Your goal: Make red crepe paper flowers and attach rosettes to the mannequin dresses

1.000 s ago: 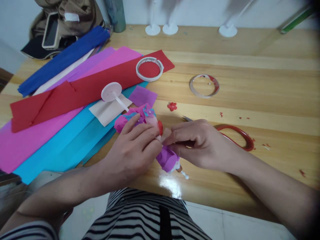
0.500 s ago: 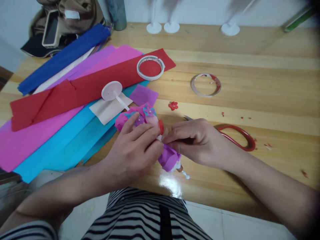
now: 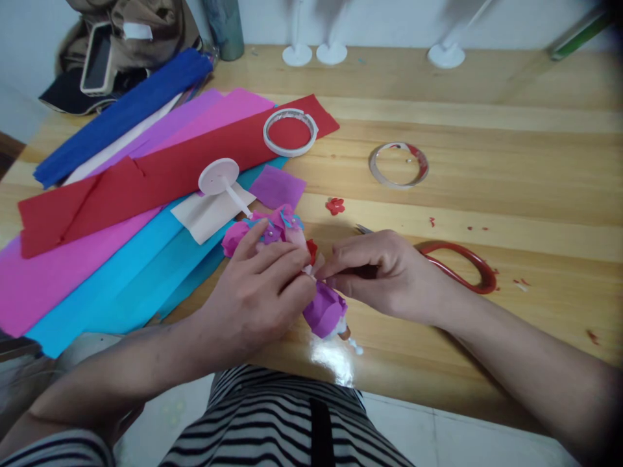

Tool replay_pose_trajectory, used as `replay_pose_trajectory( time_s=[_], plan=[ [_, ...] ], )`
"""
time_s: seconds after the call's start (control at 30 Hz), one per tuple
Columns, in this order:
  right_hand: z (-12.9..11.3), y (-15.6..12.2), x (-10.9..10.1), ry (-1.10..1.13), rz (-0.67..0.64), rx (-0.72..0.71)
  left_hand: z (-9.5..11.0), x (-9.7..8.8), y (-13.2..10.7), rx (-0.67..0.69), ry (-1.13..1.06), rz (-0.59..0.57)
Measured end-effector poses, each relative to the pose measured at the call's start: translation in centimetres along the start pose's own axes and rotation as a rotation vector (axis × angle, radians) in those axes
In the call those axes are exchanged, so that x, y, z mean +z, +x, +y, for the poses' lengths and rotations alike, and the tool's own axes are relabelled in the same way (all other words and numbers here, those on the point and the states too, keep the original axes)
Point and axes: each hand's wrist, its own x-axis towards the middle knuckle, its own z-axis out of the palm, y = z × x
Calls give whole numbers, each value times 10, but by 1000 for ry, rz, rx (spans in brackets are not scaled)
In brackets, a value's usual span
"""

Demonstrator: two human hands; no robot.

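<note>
My left hand (image 3: 265, 295) is closed around a crepe-paper figure (image 3: 325, 310) lying at a slant. Pink and purple paper with blue bits and small flowers covers its upper-left part, and purple paper wraps its lower end. A white stick with a round base (image 3: 219, 176) sticks out beyond my left fingers. My right hand (image 3: 384, 275) pinches at the figure's middle, beside a red piece (image 3: 312, 249). Whatever lies between its fingertips is too hidden to name. Under my right hand lie red-handled scissors (image 3: 487, 275), their tip showing past the knuckles.
Red (image 3: 195, 159), pink, purple and blue crepe paper is piled at left. One tape roll (image 3: 289, 133) sits on the red sheet, another tape ring (image 3: 399, 166) on the table. A red paper flower (image 3: 335, 206) and scraps lie nearby. White stands (image 3: 446, 56) line the wall.
The figure's lower end has shifted slightly left. Both hands keep almost the same place and grip.
</note>
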Motion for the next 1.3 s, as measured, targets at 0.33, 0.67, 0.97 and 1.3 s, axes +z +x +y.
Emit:
replay_pose_trajectory(
  time_s=[0.33,0.67,0.97,1.3],
  plan=[
    [8,4,-1,-5,70,-27,-1,-3,5,31,46,-26],
    [-41,-28,12,-638,74,139,1,-7,8,20,40,-62],
    [-34,-39,37,-887,35,80,0,-7,7,-21,-29,-106],
    [-31,-61,35,-960,20,216,-9,-18,11,154,115,-125]
  ],
)
